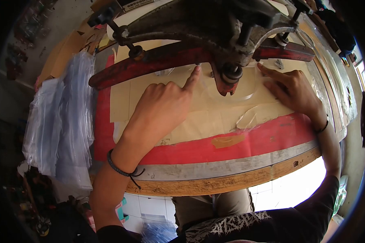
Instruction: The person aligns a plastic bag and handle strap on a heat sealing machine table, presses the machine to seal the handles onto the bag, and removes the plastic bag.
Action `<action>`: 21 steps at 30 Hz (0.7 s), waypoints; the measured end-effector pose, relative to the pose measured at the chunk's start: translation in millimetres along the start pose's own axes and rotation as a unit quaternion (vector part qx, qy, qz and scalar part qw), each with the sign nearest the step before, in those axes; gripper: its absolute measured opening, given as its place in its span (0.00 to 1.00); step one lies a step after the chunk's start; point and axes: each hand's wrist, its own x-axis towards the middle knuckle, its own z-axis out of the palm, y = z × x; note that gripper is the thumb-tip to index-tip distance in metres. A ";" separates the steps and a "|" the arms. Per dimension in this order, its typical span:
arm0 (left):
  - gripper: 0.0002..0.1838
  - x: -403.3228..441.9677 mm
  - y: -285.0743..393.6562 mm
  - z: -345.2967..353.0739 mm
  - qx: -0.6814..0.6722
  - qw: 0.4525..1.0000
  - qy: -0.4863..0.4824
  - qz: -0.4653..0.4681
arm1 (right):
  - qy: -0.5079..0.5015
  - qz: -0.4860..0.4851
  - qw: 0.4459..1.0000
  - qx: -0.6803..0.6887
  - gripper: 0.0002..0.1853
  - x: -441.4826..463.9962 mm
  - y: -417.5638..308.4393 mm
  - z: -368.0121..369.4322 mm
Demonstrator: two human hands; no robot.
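Note:
My left hand [160,107] reaches up to the red metal bar [158,61] of a press-like machine. Its index finger is stretched out, the tip at the bar's lower edge, while the other fingers curl under. Across from it, my right hand [293,87] points its index finger toward the bar's right part, its lower fingers loosely apart from it. Between the hands lies a piece of clear plastic [247,96] with a curved edge, on tan paper [198,115]. The bar hides part of the plastic. Neither hand visibly grips anything.
The dark metal machine frame [178,28] with knobs overhangs the work area. A stack of clear plastic sleeves [67,121] hangs at the left, beside a cardboard box [63,56]. Red sheeting [182,152] covers the table near its wooden front edge [215,180]. Bundled strips [332,77] lie at right.

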 end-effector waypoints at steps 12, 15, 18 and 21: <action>0.36 0.8 -1.3 2.8 -0.008 1.000 0.018 -0.003 | -0.012 -0.011 1.000 -0.007 0.22 3.0 -4.5 -0.2; 0.36 1.3 -2.3 2.4 -0.017 1.000 0.000 -0.005 | -0.019 -0.007 1.000 -0.016 0.22 3.8 -3.2 1.4; 0.36 1.2 -2.1 1.3 -0.020 1.000 -0.004 -0.011 | -0.028 0.000 0.999 -0.026 0.21 4.2 -5.6 -0.1; 0.37 1.7 -1.9 2.1 -0.026 1.000 -0.003 -0.016 | -0.016 -0.001 0.999 -0.035 0.21 4.5 -6.5 0.9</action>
